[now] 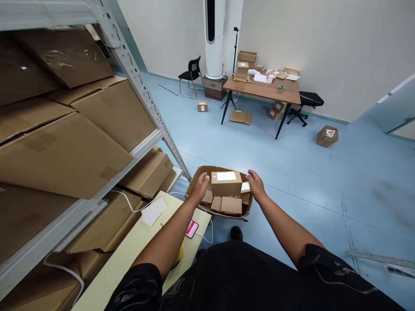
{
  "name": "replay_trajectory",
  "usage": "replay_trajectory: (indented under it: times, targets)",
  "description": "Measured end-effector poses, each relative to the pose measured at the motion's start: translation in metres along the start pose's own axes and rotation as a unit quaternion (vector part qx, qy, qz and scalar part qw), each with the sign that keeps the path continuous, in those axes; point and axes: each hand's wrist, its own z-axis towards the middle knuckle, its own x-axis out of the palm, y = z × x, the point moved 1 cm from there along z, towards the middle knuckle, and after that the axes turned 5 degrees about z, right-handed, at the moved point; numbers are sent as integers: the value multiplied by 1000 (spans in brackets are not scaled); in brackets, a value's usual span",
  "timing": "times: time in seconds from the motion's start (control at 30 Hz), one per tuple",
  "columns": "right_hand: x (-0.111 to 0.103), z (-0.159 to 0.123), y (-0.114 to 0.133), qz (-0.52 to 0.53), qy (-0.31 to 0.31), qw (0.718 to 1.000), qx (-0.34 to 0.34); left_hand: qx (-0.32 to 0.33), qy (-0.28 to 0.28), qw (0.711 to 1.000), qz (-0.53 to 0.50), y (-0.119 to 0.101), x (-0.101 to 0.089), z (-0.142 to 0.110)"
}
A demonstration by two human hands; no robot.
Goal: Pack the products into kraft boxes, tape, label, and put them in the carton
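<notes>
Below me is a large open cardboard box (223,215) with several smaller cartons inside. My left hand (200,187) is closed at its left rim, its thumb near the inner side. Across from it, my right hand (256,185) is closed at the right rim; the fingers' undersides are hidden. Between my hands a small carton (226,188) with a white label sits on top of the others, apart from my right hand. In front of it lies a carton with a seam across its top (231,205). Another white-labelled carton (245,187) shows at the right.
A metal shelf (142,93) loaded with large boxes rises at my left. Beside it, a pale yellow table (155,229) bears a phone (192,229), a paper sheet and a white cable. Farther off stand a wooden desk (266,91), chairs and several boxes on the blue floor.
</notes>
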Motion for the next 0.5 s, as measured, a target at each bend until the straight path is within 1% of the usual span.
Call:
replay_trajectory:
  times: [0.1,0.27,0.43,0.5]
  targets:
    - [-7,12,-6,-7,7,1000,18,-5,-6,1000,0,8,7,7]
    - [-8,17,-14,-7,13,1000,3,-9,-13,1000,-13,18,9,10]
    - [-3,11,-18,3,21,1000,19,-14,-8,1000,-13,13,7,3]
    - [-2,7,-20,4,23,999,26,-4,-18,1000,-22,10,6,-1]
